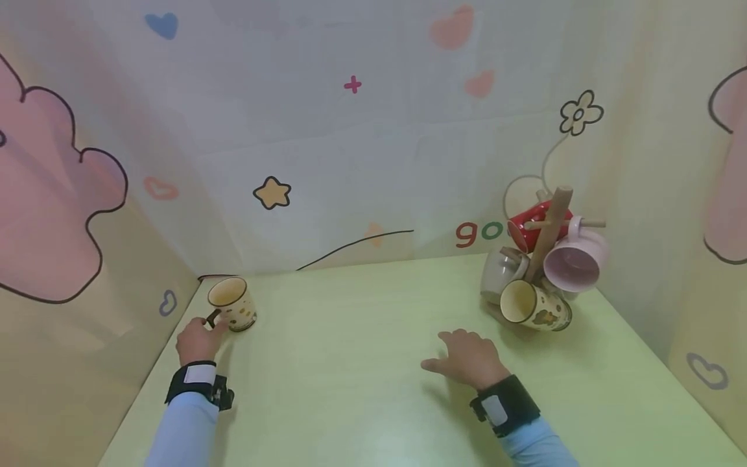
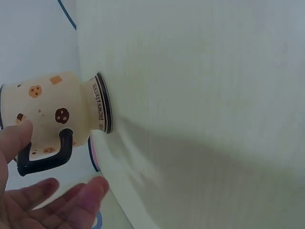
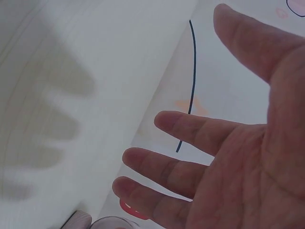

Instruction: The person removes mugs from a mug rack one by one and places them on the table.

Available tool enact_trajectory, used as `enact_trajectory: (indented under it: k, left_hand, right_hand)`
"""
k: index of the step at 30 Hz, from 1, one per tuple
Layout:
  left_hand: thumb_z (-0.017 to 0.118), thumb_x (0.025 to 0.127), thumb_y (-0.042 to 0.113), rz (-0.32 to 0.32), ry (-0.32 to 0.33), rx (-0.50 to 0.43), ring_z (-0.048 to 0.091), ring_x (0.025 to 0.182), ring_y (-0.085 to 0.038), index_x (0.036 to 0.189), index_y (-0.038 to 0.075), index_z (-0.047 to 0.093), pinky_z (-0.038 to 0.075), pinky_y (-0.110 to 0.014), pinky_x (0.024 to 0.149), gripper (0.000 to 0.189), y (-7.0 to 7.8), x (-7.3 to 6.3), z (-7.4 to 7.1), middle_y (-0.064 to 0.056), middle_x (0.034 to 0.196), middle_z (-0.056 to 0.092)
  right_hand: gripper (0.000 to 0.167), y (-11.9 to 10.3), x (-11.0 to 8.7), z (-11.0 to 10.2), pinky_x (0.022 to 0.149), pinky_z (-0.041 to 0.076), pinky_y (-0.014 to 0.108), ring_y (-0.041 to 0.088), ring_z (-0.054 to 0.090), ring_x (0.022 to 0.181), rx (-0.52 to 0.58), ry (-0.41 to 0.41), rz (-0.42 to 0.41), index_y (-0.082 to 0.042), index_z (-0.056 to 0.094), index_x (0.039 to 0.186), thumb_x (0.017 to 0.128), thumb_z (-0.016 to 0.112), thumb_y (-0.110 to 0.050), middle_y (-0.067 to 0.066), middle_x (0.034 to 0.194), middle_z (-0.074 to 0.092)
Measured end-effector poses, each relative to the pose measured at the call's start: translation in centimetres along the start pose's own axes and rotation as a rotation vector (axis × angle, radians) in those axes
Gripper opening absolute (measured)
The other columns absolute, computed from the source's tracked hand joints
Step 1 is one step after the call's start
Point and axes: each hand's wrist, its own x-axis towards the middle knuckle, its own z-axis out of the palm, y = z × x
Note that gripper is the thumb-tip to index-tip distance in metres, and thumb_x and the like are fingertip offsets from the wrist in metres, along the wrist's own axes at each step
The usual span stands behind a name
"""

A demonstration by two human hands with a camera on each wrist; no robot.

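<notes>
Over the pale-green tabletop (image 1: 338,376), the left hand (image 1: 200,340) sits released at a mug (image 1: 238,309), right hand (image 1: 470,358) empty, outspread.

Cream mug (image 1: 236,310) partly hidden by the left hand (image 1: 198,340), red mug (image 1: 526,235) partly behind a wooden post (image 1: 547,235).

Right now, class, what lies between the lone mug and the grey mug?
Only bare table lies between the lone mug and the grey mug, in the head view.

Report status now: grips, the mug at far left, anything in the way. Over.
Left grip open at handle, not closed round it. Right grip open, empty. Mug upright on table. Nothing seen blocking left grip; rack stands off right.
</notes>
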Motion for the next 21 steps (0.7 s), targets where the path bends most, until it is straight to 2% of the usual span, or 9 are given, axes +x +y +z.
enact_trajectory:
  k: [5,11,15,21]
  left_hand:
    - [0.058,0.096,0.034,-0.036,-0.056,0.036,0.052,0.109,-0.058,0.120,-0.022,0.052,0.041,-0.062,0.092,0.061,0.0,-1.6,0.0,-0.042,0.119,0.055]
    - [0.059,0.096,0.039,0.002,-0.136,0.084,0.058,0.103,-0.054,0.117,-0.017,0.056,0.047,-0.058,0.082,0.059,0.9,-3.3,0.5,-0.038,0.115,0.059]
    - [0.061,0.095,0.045,0.053,-0.182,0.119,0.059,0.105,-0.051,0.124,-0.013,0.055,0.049,-0.057,0.077,0.065,2.4,-4.0,1.1,-0.035,0.122,0.058]
    - [0.062,0.094,0.049,0.137,-0.220,0.160,0.059,0.107,-0.048,0.129,-0.009,0.056,0.051,-0.055,0.074,0.068,5.5,-5.0,2.1,-0.032,0.126,0.058]
  right_hand:
    - [0.077,0.1,0.1,-0.1,0.088,0.045,0.064,0.043,0.058,0.113,-0.001,0.010,-0.008,-0.003,0.061,0.132,0.082,0.069,-0.061,0.022,0.123,0.064]
    - [0.077,0.5,0.1,0.1,0.087,0.047,0.061,0.043,0.059,0.113,0.001,0.013,0.004,-0.003,0.061,0.133,0.083,0.069,-0.061,0.022,0.123,0.064]
    - [0.077,0.6,0.1,0.1,0.087,0.047,0.061,0.043,0.059,0.113,0.004,0.008,0.006,-0.003,0.061,0.133,0.083,0.068,-0.061,0.023,0.123,0.064]
    - [0.077,0.7,-0.2,-0.3,0.082,0.050,0.060,0.044,0.060,0.110,-0.002,0.030,-0.005,-0.002,0.060,0.132,0.084,0.067,-0.061,0.024,0.121,0.064]
